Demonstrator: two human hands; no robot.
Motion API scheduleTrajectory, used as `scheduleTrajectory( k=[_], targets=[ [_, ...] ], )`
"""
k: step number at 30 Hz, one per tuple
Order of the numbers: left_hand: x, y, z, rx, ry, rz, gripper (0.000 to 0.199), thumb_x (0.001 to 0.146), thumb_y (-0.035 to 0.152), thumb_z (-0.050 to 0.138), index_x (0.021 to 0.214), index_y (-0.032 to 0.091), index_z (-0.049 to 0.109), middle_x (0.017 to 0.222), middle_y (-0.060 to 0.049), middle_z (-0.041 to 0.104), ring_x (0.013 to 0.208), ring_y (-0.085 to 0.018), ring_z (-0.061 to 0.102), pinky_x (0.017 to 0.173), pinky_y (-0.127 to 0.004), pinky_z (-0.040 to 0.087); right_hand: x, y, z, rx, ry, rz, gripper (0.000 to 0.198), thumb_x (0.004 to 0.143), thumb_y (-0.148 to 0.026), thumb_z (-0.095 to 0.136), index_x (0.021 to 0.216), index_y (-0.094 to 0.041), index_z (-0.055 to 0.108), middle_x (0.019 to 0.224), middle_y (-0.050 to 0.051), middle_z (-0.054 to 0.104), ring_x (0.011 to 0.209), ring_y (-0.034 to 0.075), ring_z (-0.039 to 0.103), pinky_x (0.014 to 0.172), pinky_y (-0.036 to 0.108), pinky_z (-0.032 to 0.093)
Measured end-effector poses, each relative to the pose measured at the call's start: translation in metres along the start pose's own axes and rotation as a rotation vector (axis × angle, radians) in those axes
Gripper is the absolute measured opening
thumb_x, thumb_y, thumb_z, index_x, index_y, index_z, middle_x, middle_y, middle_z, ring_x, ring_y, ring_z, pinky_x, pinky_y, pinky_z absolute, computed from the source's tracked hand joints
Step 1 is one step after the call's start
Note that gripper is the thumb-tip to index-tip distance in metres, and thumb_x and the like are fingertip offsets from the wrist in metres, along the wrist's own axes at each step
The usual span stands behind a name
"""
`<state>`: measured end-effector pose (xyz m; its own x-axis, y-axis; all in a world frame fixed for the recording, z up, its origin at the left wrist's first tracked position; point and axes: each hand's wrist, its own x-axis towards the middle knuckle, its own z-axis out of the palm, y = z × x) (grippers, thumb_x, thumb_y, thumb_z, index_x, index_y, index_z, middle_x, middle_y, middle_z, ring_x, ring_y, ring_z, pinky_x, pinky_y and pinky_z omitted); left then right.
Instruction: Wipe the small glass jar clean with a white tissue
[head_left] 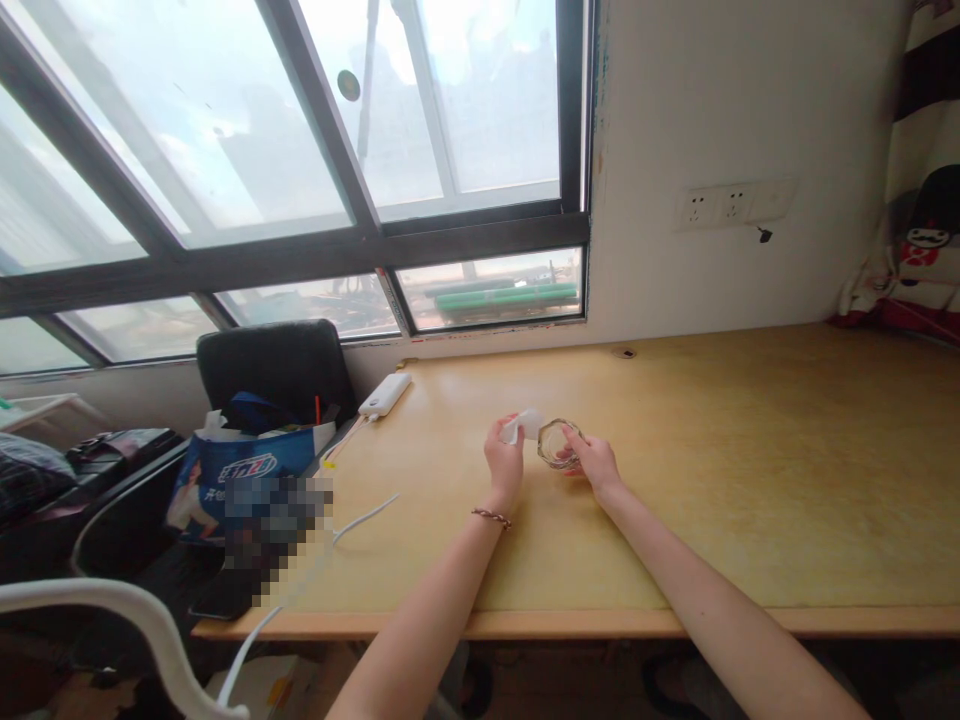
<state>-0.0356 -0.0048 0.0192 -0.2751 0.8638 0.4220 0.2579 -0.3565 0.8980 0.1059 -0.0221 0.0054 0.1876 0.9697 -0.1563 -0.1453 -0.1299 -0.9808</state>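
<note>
Over the wooden table, both my hands are close together. My left hand is closed on a small white object, whose exact kind I cannot make out. The fingers of my right hand pinch the right side of a coil of thin wire, brownish and wound into a loose ring. The coil's left edge is right beside the white object; whether the two are joined is too small to tell.
A white power bank with a cable lies at the table's back left. Another white cable crosses the left edge. Beyond it are a black chair and a blue bag. Sockets are on the wall.
</note>
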Motion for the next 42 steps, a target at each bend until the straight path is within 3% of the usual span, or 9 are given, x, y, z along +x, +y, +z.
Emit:
scheduleTrajectory(
  k=[6, 10, 13, 17, 21, 26, 32, 38, 42],
  targets=[
    [-0.019, 0.013, 0.006, 0.042, -0.271, 0.228, 0.028, 0.074, 0.017, 0.050, 0.101, 0.018, 0.054, 0.101, -0.007, 0.061, 0.092, -0.017, 0.056, 0.080, -0.031, 0.045, 0.000, -0.002, -0.005, 0.059, 0.048, 0.000, 0.043, 0.060, -0.056, 0.059, 0.063, -0.013, 0.060, 0.065, 0.010, 0.066, 0.058, 0.021, 0.062, 0.043, 0.027, 0.052],
    [-0.018, 0.009, 0.005, 0.175, -0.470, 0.487, 0.027, 0.076, 0.012, 0.045, 0.099, 0.019, 0.056, 0.119, -0.009, 0.050, 0.110, -0.019, 0.045, 0.091, -0.036, 0.039, 0.000, -0.001, -0.006, 0.075, 0.073, -0.032, 0.043, 0.061, -0.055, 0.058, 0.063, -0.013, 0.061, 0.062, 0.008, 0.065, 0.055, 0.019, 0.061, 0.043, 0.026, 0.052],
    [-0.015, 0.009, 0.005, 0.278, -0.532, 0.618, 0.030, 0.076, 0.008, 0.041, 0.102, 0.017, 0.054, 0.123, -0.011, 0.046, 0.119, -0.019, 0.035, 0.098, -0.040, 0.031, 0.002, 0.002, -0.007, 0.065, 0.087, -0.050, 0.042, 0.061, -0.056, 0.058, 0.064, -0.013, 0.061, 0.061, 0.007, 0.064, 0.055, 0.018, 0.060, 0.044, 0.026, 0.051],
    [-0.016, 0.017, 0.005, 0.397, -0.635, 0.702, 0.042, 0.071, 0.001, 0.038, 0.110, 0.016, 0.048, 0.123, -0.010, 0.045, 0.122, -0.019, 0.029, 0.101, -0.044, 0.024, 0.005, 0.004, -0.009, 0.034, 0.124, -0.067, 0.044, 0.061, -0.058, 0.055, 0.064, -0.014, 0.061, 0.060, 0.005, 0.063, 0.055, 0.018, 0.060, 0.044, 0.025, 0.049],
    [-0.023, 0.027, 0.008, 0.468, -0.720, 0.707, 0.043, 0.070, 0.004, 0.040, 0.110, 0.016, 0.046, 0.116, -0.010, 0.051, 0.118, -0.019, 0.036, 0.103, -0.042, 0.020, 0.004, 0.000, -0.009, -0.060, 0.150, -0.149, 0.048, 0.063, -0.060, 0.050, 0.067, -0.013, 0.061, 0.062, 0.006, 0.064, 0.058, 0.019, 0.060, 0.044, 0.024, 0.046],
    [-0.030, 0.036, 0.009, 0.519, -0.773, 0.689, 0.027, 0.072, 0.015, 0.043, 0.096, 0.018, 0.053, 0.100, -0.009, 0.059, 0.103, -0.020, 0.049, 0.103, -0.043, 0.016, 0.002, -0.005, -0.007, 0.002, 0.023, -0.181, 0.050, 0.068, -0.061, 0.045, 0.077, -0.015, 0.062, 0.073, 0.006, 0.066, 0.066, 0.020, 0.061, 0.051, 0.025, 0.047],
    [-0.026, 0.042, 0.005, 0.599, -0.744, 0.707, 0.013, 0.074, 0.027, 0.047, 0.081, 0.021, 0.056, 0.082, -0.006, 0.062, 0.081, -0.019, 0.057, 0.101, -0.041, 0.019, -0.001, -0.004, -0.002, 0.237, -0.151, -0.047, 0.048, 0.071, -0.058, 0.044, 0.079, -0.013, 0.061, 0.071, 0.007, 0.066, 0.057, 0.018, 0.060, 0.049, 0.027, 0.046],
    [-0.034, 0.040, 0.015, 0.759, -0.546, 0.669, 0.024, 0.073, 0.036, 0.052, 0.086, 0.016, 0.055, 0.083, -0.011, 0.059, 0.088, -0.025, 0.054, 0.098, -0.045, 0.020, -0.003, -0.006, 0.000, 0.333, -0.206, -0.010, 0.042, 0.073, -0.054, 0.045, 0.069, -0.015, 0.060, 0.070, 0.006, 0.065, 0.056, 0.016, 0.059, 0.048, 0.025, 0.045],
    [-0.040, 0.036, 0.019, 0.760, -0.491, 0.637, 0.031, 0.069, 0.025, 0.054, 0.098, 0.015, 0.050, 0.105, -0.015, 0.054, 0.103, -0.028, 0.047, 0.100, -0.050, 0.010, -0.003, -0.005, 0.000, 0.271, -0.215, -0.017, 0.045, 0.074, -0.055, 0.043, 0.078, -0.015, 0.061, 0.078, 0.007, 0.066, 0.064, 0.018, 0.060, 0.050, 0.025, 0.046]
  ],
)
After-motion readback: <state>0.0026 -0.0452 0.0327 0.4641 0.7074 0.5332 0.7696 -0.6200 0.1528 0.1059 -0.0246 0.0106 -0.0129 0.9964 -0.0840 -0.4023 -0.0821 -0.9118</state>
